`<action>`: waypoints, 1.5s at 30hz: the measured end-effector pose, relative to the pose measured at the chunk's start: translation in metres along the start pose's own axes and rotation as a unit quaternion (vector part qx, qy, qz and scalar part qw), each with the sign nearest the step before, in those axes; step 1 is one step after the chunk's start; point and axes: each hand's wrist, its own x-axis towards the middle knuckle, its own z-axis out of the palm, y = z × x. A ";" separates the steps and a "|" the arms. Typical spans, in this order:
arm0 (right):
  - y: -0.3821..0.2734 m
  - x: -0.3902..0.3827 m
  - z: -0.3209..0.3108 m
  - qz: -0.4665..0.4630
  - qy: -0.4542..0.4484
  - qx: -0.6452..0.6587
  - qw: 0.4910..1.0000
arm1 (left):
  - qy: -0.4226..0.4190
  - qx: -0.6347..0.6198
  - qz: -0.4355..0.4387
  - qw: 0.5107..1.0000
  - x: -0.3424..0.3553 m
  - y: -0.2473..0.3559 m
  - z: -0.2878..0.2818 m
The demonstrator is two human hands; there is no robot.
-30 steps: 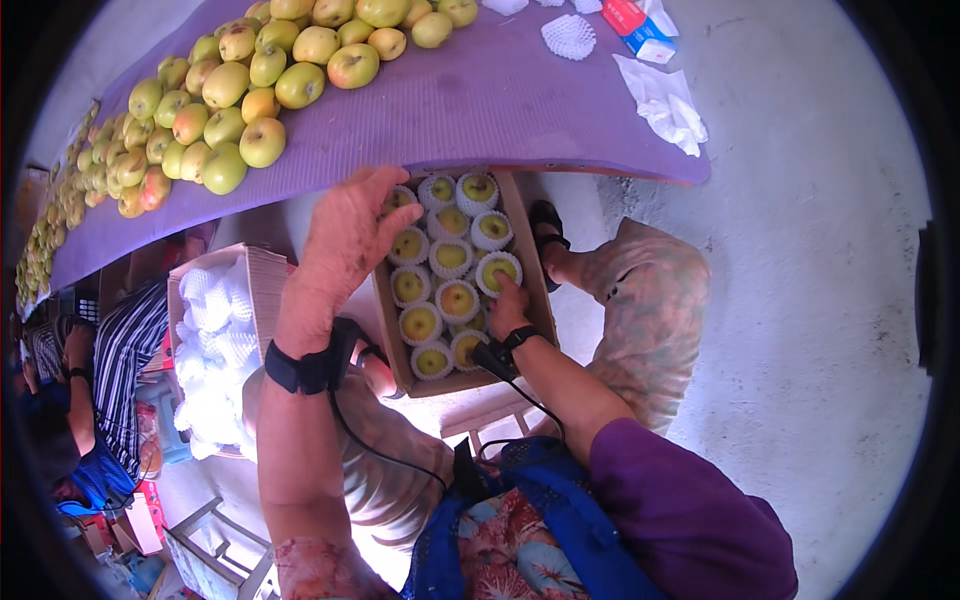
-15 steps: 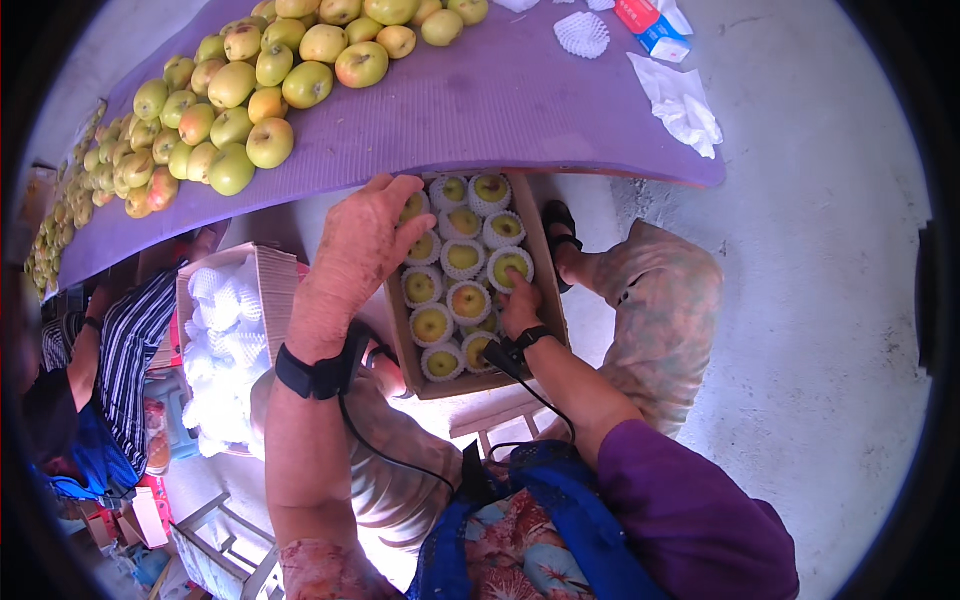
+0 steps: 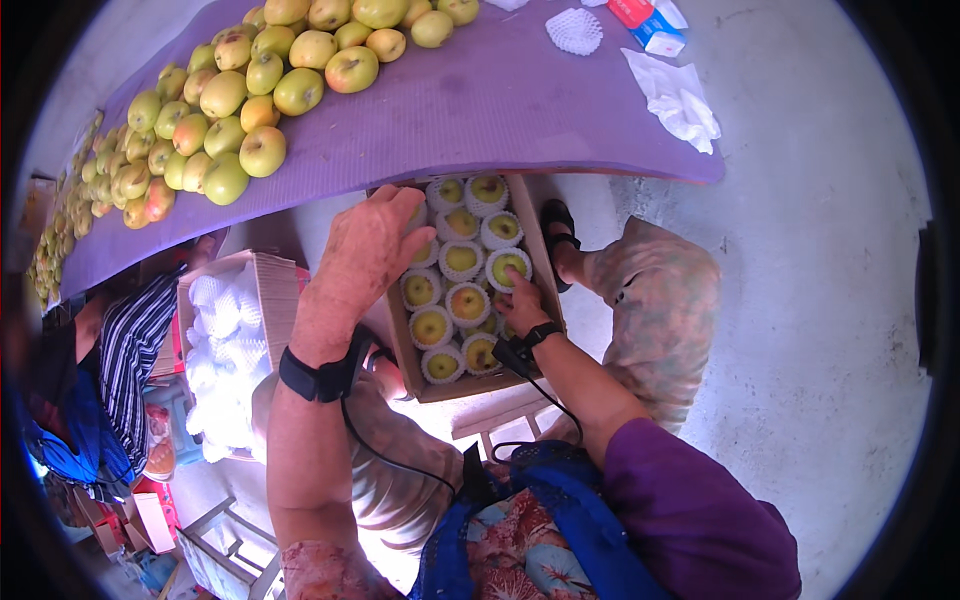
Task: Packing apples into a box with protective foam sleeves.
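An open cardboard box (image 3: 547, 290) between my knees holds rows of yellow-green apples, each in a white foam net. My left hand (image 3: 368, 245) reaches over the box's left wall, thumb and forefinger curved round a netted apple (image 3: 418, 216) in the far left corner; its other fingertips are hidden. At the right wall, my right hand (image 3: 522, 303) grips a netted apple (image 3: 508, 268), one finger lying across its top. This apple sits slightly higher than its neighbours. Below that hand, another apple is partly covered.
Many loose apples (image 3: 262, 150) cover the left of a purple-topped table (image 3: 450, 120). Tissues (image 3: 675, 100), a foam net (image 3: 574, 32) and a red-and-blue packet (image 3: 648, 25) lie at its right. A carton (image 3: 275, 300) of foam nets stands left, near another person's striped trousers (image 3: 130, 360).
My view has shifted slightly. Both hands stay at nearly the same places on the apples. The other person at the left has moved an arm.
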 end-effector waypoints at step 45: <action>-0.004 -0.005 -0.004 0.009 -0.039 -0.029 0.999 | -0.035 0.045 -0.013 0.998 0.006 0.003 0.008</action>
